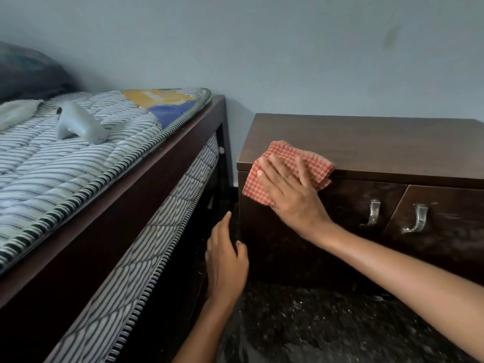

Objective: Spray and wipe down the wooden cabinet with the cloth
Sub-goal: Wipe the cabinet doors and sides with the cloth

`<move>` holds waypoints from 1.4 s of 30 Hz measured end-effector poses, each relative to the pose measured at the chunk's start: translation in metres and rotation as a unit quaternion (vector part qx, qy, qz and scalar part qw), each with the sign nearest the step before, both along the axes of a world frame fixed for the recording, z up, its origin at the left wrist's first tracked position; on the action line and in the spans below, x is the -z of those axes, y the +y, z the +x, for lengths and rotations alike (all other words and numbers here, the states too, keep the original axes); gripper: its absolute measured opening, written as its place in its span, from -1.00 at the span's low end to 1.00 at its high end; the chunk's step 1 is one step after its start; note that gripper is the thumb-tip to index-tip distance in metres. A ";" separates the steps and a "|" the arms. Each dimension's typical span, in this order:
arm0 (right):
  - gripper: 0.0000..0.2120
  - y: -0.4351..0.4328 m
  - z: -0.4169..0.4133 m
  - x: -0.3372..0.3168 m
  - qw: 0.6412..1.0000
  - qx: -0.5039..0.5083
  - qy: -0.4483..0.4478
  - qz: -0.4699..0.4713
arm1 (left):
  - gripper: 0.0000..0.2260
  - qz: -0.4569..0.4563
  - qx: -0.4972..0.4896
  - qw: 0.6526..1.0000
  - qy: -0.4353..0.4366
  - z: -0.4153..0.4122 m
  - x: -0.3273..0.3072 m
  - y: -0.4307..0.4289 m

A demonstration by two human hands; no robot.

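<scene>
A low dark wooden cabinet stands against the blue wall, with two front doors and metal handles. A red-and-white checked cloth is folded over its front top-left edge. My right hand lies flat on the cloth, fingers spread, pressing it against the edge and upper front. My left hand hangs free and holds nothing, fingers loosely apart, in the gap between the bed and the cabinet's left side. A grey spray device lies on the mattress at the left.
A bed with a dark wooden frame and striped mattress fills the left side, close to the cabinet. A second striped mattress sits below it. The floor is dark and speckled.
</scene>
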State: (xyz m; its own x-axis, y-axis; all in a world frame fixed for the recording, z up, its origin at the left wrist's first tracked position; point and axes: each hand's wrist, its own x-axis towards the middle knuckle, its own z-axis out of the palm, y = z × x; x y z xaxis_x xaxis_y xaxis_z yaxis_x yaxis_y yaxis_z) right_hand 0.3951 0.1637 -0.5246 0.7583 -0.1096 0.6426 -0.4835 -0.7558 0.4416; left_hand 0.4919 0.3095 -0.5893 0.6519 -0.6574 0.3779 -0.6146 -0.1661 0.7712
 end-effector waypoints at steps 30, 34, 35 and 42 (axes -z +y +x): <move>-0.42 -0.030 -0.020 0.059 0.974 0.031 0.226 -0.009 | -0.62 0.041 -0.010 0.998 0.054 0.022 0.010 0.013; -0.35 -0.012 0.016 0.036 0.985 0.031 0.169 0.008 | -0.60 0.047 -0.022 0.996 0.067 0.019 0.015 0.006; -0.37 -0.010 0.024 0.039 0.981 0.036 0.190 -0.005 | -0.59 0.048 -0.022 0.996 0.068 0.017 0.016 0.004; -0.47 -0.023 -0.018 0.103 0.883 0.062 0.464 0.027 | -0.56 0.088 -0.024 0.994 0.054 0.013 0.025 0.000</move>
